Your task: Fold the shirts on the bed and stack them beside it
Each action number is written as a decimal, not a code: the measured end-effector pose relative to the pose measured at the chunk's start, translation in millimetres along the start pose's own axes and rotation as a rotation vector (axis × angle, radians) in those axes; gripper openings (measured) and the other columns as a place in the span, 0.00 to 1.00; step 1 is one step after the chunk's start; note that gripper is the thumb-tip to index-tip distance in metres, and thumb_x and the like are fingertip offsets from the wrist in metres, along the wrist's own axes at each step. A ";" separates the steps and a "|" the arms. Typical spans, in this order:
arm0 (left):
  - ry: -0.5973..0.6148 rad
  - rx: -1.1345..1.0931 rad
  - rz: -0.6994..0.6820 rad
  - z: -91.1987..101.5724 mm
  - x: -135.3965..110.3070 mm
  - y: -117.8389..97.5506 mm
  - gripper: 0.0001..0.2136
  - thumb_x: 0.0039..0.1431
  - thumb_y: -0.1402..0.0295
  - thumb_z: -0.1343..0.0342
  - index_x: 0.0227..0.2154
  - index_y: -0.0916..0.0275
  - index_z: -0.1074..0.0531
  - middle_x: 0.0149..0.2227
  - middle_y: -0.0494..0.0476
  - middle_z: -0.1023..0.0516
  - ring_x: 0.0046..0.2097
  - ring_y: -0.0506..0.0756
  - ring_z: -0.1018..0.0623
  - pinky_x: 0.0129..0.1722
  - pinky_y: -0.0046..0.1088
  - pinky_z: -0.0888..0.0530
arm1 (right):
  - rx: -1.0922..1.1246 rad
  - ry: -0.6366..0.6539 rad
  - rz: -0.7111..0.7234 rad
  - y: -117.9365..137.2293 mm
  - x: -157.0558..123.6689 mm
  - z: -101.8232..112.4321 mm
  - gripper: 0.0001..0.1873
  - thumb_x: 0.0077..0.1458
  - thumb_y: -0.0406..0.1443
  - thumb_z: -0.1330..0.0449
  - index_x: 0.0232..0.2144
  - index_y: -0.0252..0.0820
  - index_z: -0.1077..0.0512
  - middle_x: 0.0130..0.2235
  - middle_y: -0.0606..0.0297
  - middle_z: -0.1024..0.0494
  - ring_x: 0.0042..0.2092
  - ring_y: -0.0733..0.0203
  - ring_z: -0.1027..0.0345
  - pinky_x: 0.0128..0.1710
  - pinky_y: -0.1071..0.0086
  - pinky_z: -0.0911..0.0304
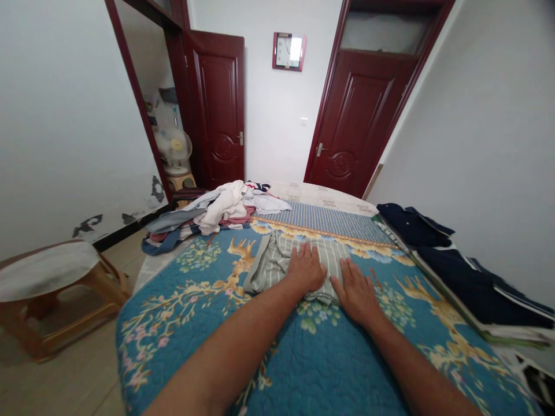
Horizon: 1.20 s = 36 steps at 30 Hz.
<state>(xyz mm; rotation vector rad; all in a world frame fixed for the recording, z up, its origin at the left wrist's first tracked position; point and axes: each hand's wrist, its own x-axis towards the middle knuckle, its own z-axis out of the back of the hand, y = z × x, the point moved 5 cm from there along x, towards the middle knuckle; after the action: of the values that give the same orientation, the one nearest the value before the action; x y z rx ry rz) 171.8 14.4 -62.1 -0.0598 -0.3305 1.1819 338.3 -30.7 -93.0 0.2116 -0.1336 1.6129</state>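
A grey-green striped garment point(277, 260) lies partly folded on the blue flowered quilt point(208, 312) of a bed. My left hand point(306, 269) rests flat on the garment's middle, fingers stretched out. Beside it, my right hand point(356, 291) presses flat on the garment's right edge and the quilt, fingers together and extended. Neither hand holds anything.
A heap of unfolded clothes point(217, 214) lies at the bed's far left. Folded dark navy clothes point(459, 277) are stacked along the right wall. A wooden stool point(52, 289) stands on the floor at left. Two dark red doors point(355, 121), a fan point(176, 147) and a wall clock point(289, 52) are beyond.
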 end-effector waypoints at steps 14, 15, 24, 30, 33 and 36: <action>0.008 0.022 -0.095 9.1 -51.9 -5.2 0.40 0.74 0.44 0.64 0.76 0.69 0.45 0.77 0.71 0.45 0.78 0.69 0.48 0.76 0.57 0.53 | 0.300 0.076 0.004 -22.5 1.2 -8.4 0.39 0.73 0.52 0.62 0.75 0.40 0.41 0.77 0.51 0.44 0.78 0.42 0.54 0.74 0.38 0.54; 0.015 0.026 -0.100 9.5 -55.6 -4.7 0.40 0.74 0.44 0.65 0.76 0.70 0.45 0.77 0.72 0.46 0.78 0.69 0.48 0.76 0.57 0.53 | 0.307 0.092 -0.009 -24.6 9.1 -9.0 0.39 0.73 0.52 0.62 0.75 0.39 0.42 0.77 0.51 0.45 0.78 0.42 0.55 0.74 0.38 0.54; 0.078 0.040 -0.072 13.6 -54.1 -2.6 0.42 0.73 0.43 0.63 0.76 0.73 0.46 0.76 0.81 0.47 0.78 0.73 0.49 0.76 0.57 0.54 | 0.210 0.131 -0.169 -25.7 84.7 -7.4 0.39 0.75 0.52 0.60 0.74 0.33 0.40 0.75 0.46 0.42 0.77 0.36 0.52 0.73 0.36 0.59; 0.102 0.067 -0.026 11.5 -52.8 -3.7 0.42 0.72 0.42 0.59 0.76 0.73 0.45 0.76 0.82 0.45 0.77 0.77 0.48 0.75 0.58 0.51 | 0.190 -0.035 -0.110 -36.9 105.9 -3.8 0.30 0.76 0.44 0.59 0.58 0.35 0.23 0.62 0.45 0.22 0.67 0.47 0.34 0.70 0.56 0.49; 0.059 0.093 -0.057 19.6 -53.0 -8.7 0.41 0.72 0.43 0.55 0.74 0.74 0.40 0.73 0.83 0.38 0.76 0.77 0.43 0.74 0.58 0.50 | 0.230 -0.107 -0.118 -40.8 102.5 1.4 0.28 0.75 0.42 0.58 0.55 0.36 0.21 0.56 0.47 0.18 0.61 0.50 0.28 0.64 0.63 0.43; -0.039 0.053 -0.122 48.7 -51.7 -2.4 0.32 0.73 0.46 0.54 0.65 0.68 0.27 0.64 0.77 0.24 0.71 0.73 0.32 0.73 0.56 0.45 | 0.258 -0.180 -0.153 -42.2 89.0 7.9 0.27 0.74 0.40 0.56 0.58 0.34 0.23 0.56 0.47 0.18 0.58 0.50 0.27 0.61 0.64 0.41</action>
<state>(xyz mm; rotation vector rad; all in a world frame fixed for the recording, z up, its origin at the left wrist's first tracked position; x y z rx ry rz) 142.6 -40.0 -26.8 0.0290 -0.3322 1.0709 376.9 56.6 -67.8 0.5542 -0.0459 1.4541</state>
